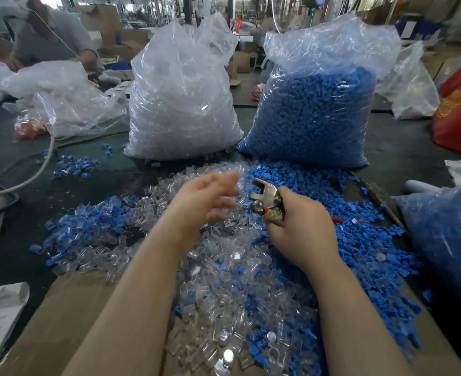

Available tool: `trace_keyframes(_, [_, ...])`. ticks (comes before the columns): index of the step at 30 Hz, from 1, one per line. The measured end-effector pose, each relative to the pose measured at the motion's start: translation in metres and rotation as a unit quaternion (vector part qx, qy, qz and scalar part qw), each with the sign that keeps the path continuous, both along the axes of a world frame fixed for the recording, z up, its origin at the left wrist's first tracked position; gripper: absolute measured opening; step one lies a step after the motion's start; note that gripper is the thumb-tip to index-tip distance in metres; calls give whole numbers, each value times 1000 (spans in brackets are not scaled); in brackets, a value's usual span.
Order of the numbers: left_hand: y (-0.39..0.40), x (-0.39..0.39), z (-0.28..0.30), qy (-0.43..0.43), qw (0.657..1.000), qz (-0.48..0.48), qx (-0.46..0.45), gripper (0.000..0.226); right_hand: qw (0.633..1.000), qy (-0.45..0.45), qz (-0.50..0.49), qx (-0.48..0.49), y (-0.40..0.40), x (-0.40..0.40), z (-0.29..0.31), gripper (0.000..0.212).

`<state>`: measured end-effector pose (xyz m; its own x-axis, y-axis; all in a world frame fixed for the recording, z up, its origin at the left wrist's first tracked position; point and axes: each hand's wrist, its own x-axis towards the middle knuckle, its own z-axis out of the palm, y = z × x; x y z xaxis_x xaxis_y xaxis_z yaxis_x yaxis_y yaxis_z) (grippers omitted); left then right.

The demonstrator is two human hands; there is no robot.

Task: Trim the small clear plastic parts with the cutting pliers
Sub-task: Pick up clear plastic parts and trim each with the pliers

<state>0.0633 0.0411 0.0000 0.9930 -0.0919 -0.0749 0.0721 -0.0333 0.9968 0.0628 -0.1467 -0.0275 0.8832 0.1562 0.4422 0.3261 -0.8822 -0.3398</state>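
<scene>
I count two hands in view, both bare; my right hand [302,226] is curled round one pair of silver metal cutting pliers [264,198], whose worn handles sit in the fist with a red handle tip [337,220] showing past the knuckles; the pliers' metal head points up and to the left, toward the other hand; my left hand [205,202] hovers just beside that head, fingers loosely spread and blurred, and I see nothing held in it; the small clear plastic parts [224,267] lie in one loose heap on the dark table [20,226] directly beneath both hands, too many to count, mixed along the edges with small blue plastic parts [365,240], which spread to the right and left; one sheet of brown cardboard [69,316] lies under the near end of the heap; behind the heap stand two tall clear plastic bags, one bag of clear parts [180,104] on the left and one bag of blue parts [316,112] on the right, side by side; a third bag of blue parts [449,234] sits at the right edge; one white cable [34,172] curves across the table on the left; one other person [53,36] works at the far left
</scene>
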Motion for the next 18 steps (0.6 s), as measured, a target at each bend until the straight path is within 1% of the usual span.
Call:
trace_keyframes(1, [-10, -3, 0, -6, 998, -35, 52, 57, 1000, -13, 1, -7, 0, 0, 1, 27])
trace_keyframes(2, [-17, -5, -1, -11, 995, -57, 80, 52, 1000, -27, 2, -14, 1, -1, 1, 28])
trace_keyframes(3, [-23, -6, -2, -16, 994, -64, 90, 45, 999, -39, -1, -23, 1, -1, 2, 28])
trace_keyframes(5, [-27, -6, -5, -34, 995, -49, 85, 31, 997, -52, -14, -50, 2, -1, 3, 26])
trace_keyframes(7, [-27, -6, -6, -52, 996, -26, 63, 22, 996, -58, -25, -67, 2, 0, 2, 24])
trace_keyframes(8, [-26, -5, -6, -55, 997, -14, 43, 20, 995, -60, -33, -70, 2, 0, 1, 25])
trace_keyframes(9, [-24, -4, -6, -56, 998, -1, 22, 18, 995, -57, -42, -72, 2, 0, 0, 31])
trace_keyframes(12, [-18, 0, -7, -61, 997, 50, -23, 20, 995, -27, -74, -61, -1, 0, -2, 48])
trace_keyframes(15, [-12, 2, -6, -55, 993, 82, -57, 30, 992, -11, -115, -55, 0, 0, -1, 51])
trace_keyframes(16, [-10, 2, -6, -56, 994, 80, -42, 36, 990, -13, -124, -58, 1, 1, -1, 49])
trace_keyframes(18, [-6, 2, -7, -60, 994, 80, 39, 41, 988, 6, -148, -49, 1, 1, 1, 41])
